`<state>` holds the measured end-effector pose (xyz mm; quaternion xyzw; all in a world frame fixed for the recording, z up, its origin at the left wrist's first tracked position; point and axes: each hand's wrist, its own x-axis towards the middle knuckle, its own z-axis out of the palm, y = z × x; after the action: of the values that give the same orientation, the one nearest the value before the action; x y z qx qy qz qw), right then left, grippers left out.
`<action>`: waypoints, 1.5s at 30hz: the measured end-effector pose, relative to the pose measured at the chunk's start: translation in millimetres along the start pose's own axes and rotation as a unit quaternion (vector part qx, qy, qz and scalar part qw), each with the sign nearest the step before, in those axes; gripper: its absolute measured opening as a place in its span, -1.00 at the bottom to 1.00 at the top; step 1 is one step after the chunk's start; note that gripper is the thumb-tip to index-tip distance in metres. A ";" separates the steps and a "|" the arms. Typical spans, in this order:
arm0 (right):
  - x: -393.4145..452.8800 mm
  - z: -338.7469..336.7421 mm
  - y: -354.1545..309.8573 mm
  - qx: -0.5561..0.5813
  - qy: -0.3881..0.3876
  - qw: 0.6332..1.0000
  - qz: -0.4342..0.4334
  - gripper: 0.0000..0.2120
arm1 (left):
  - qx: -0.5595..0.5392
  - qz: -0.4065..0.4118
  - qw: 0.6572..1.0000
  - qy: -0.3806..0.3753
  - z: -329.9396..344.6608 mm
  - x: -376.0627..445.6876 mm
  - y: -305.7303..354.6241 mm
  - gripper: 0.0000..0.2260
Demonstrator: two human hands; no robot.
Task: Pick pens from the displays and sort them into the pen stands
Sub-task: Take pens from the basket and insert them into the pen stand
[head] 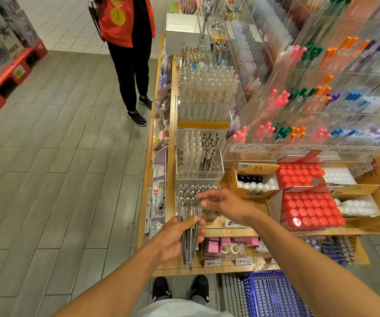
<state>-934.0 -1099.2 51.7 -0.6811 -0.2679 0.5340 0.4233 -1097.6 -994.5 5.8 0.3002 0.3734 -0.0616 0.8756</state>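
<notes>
L grip [173, 239]: holds pen bundle [190, 234] | R grip [221, 202]: fingers loose, over stand [198, 193]

A yellow badge [117, 14] on the red vest [120, 24] reads "1"; shelf tags [241, 261] read "17.90"

Bundle of clear pens [190, 234] upright before clear pen stand [196, 195]
</notes>
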 end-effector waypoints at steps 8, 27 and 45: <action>2.0 7.5 -0.6 0.014 0.088 0.995 -0.041 -0.89 | -0.025 0.004 0.999 0.045 -8.6 3.8 -0.5 -0.57; 11.8 11.7 13.5 -0.417 0.147 0.879 -0.177 -0.89 | 0.031 0.012 0.979 0.200 -20.9 11.3 -4.1 -0.73; 20.5 26.8 23.1 -0.535 0.199 0.791 -0.219 -0.88 | 0.065 0.036 0.987 0.143 -23.2 13.3 -1.5 -0.81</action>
<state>-955.7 -1086.2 19.6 -0.8128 -0.5629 0.0510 0.1407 -1102.9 -980.9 -16.6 0.3752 0.4791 -0.0109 0.7935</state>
